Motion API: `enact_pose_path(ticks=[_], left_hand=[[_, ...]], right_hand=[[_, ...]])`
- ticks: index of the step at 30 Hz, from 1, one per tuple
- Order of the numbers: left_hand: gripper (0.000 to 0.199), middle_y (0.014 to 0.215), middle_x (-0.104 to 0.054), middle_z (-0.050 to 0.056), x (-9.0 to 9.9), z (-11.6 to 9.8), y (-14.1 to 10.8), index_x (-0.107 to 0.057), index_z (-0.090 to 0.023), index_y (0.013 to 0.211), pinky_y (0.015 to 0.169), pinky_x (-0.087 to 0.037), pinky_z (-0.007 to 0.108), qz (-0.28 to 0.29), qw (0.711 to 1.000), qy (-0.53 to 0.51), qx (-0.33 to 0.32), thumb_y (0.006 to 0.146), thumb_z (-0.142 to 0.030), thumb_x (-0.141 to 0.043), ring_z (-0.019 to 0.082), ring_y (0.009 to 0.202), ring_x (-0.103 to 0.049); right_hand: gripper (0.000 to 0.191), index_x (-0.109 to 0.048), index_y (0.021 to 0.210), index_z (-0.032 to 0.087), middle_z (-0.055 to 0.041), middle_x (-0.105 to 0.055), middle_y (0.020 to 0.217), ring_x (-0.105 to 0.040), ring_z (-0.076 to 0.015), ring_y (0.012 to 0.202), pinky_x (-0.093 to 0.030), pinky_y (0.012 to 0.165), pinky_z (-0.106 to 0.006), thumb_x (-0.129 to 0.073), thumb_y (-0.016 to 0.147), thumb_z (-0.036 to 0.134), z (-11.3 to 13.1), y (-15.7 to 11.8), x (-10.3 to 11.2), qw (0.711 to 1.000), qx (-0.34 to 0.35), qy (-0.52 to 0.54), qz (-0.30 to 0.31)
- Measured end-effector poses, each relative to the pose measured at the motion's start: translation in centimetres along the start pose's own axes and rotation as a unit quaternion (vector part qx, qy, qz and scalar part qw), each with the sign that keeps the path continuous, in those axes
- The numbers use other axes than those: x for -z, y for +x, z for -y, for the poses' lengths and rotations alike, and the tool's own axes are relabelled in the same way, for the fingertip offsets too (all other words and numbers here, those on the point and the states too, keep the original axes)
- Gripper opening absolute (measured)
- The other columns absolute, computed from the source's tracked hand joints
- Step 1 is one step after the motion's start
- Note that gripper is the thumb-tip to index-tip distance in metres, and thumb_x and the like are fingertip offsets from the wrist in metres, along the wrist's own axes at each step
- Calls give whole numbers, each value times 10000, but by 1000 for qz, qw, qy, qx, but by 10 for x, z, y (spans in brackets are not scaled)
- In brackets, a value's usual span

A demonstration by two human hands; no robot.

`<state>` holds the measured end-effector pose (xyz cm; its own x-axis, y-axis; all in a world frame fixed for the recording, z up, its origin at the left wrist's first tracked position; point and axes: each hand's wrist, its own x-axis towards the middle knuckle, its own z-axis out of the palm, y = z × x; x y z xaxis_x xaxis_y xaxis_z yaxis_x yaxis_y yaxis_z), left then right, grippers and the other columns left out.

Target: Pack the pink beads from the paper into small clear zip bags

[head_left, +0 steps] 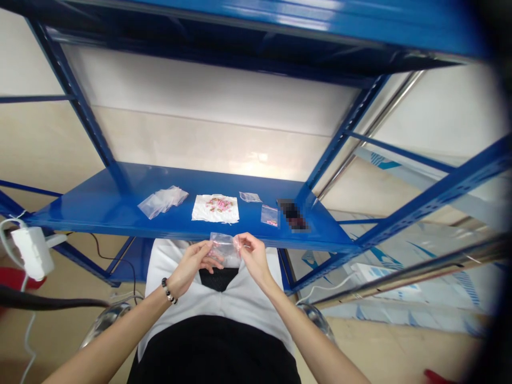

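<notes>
A clear plastic bag (224, 249) is held between my two hands, just below the shelf's front edge. My left hand (198, 260), with a beaded bracelet on the wrist, pinches its left side. My right hand (251, 254) grips the upper right edge. On the blue shelf (168, 226) lies a white sheet (204, 210) with small pink and brownish pieces on it. A fan of clear bags (164, 201) is to its left. Right of the sheet are a flat clear bag (250, 197) and a small bag with pink and yellow pieces (269, 215).
A dark, pixelated object (294, 215) lies at the shelf's right end. Blue uprights stand at both sides, and an upper shelf (256, 26) hangs overhead. A white power strip (32, 253) with cables is at the left edge.
</notes>
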<state>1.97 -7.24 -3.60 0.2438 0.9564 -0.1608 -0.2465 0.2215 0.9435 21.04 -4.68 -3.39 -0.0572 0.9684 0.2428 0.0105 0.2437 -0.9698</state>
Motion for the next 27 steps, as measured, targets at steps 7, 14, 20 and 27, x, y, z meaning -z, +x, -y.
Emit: enact_pose_path(ticks=[7,14,20,27], left_hand=[[433,839,-744,143,5,5,5,-600,-119,952,523,-476,229,-14,1000,-6,10,862,-542,-605,214,676,-724],[474,853,-747,159,3,9,4,-607,-102,1034,539,-483,232,-20,1000,-3,18,869,-546,-595,208,675,-721],[483,831,-747,142,2,6,2,-619,-98,1060,556,-490,237,-21,1000,6,-1,868,-541,-601,197,662,-713],[452,765,-746,110,-1,3,0,-651,-105,999,535,-486,256,-21,999,36,-21,839,-528,-637,214,639,-711]], right_hand=[[234,-703,713,190,-7,-581,613,-489,-139,560,-397,534,-251,-646,837,380,-1,0,-3,999,-18,-6,-30],[263,-750,856,198,-19,-655,700,-551,-146,599,-435,524,-242,-630,832,431,-2,0,-4,994,-65,43,-79],[443,-685,1146,197,-90,-724,1007,-687,-225,889,-542,713,-318,-539,867,510,-7,-6,-11,947,-170,266,-61],[452,-654,1165,201,-98,-724,1073,-697,-249,974,-550,847,-382,-472,910,527,-7,-11,-23,903,-220,367,-49]])
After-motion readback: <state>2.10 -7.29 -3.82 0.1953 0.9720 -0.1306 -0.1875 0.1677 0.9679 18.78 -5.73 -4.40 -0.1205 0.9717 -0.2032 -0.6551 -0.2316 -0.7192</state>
